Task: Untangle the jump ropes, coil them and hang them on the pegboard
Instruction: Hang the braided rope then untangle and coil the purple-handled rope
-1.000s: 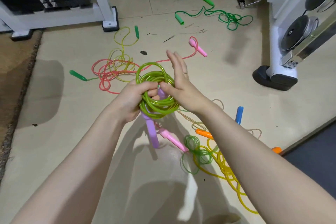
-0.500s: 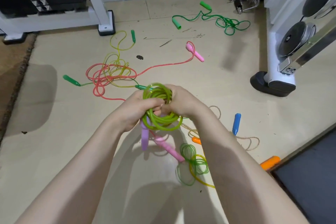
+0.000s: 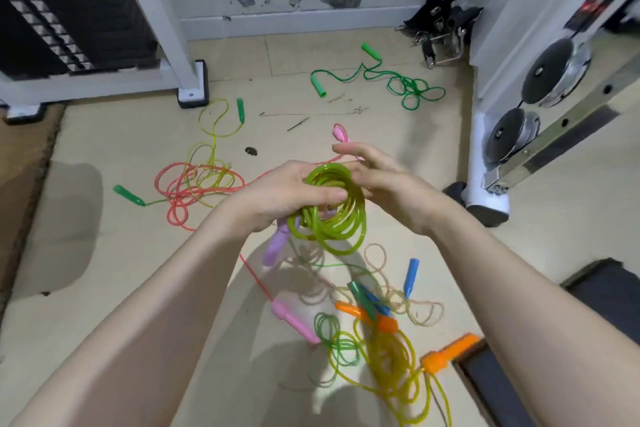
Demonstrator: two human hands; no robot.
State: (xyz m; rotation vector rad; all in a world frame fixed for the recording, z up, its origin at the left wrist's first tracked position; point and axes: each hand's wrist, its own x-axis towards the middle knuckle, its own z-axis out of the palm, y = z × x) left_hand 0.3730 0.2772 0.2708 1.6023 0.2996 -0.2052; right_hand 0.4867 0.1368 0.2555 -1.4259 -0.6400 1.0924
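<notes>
A lime-green jump rope wound into a coil (image 3: 334, 218) hangs in front of me, its purple handle (image 3: 275, 246) dangling below. My left hand (image 3: 287, 198) grips the coil, thumb across its loops. My right hand (image 3: 377, 180) touches the coil's far side with fingers spread; whether it grips the rope is unclear. On the floor lie other ropes: a red and yellow tangle (image 3: 197, 184) at left, a green rope (image 3: 405, 87) at the back, a pink-handled rope (image 3: 294, 319), and a yellow rope with orange handles (image 3: 394, 367) near my right forearm. No pegboard is visible.
A white machine frame with a weight stack (image 3: 69, 28) stands at back left, its foot (image 3: 192, 94) on the floor. Another machine with pulleys (image 3: 540, 104) rises at right. Black straps (image 3: 440, 24) lie in the corner. A dark mat (image 3: 502, 388) borders the lower right.
The view has tilted up and the coil has risen with my hands. My right hand's fingers have opened out from the coil; the left keeps its grip.
</notes>
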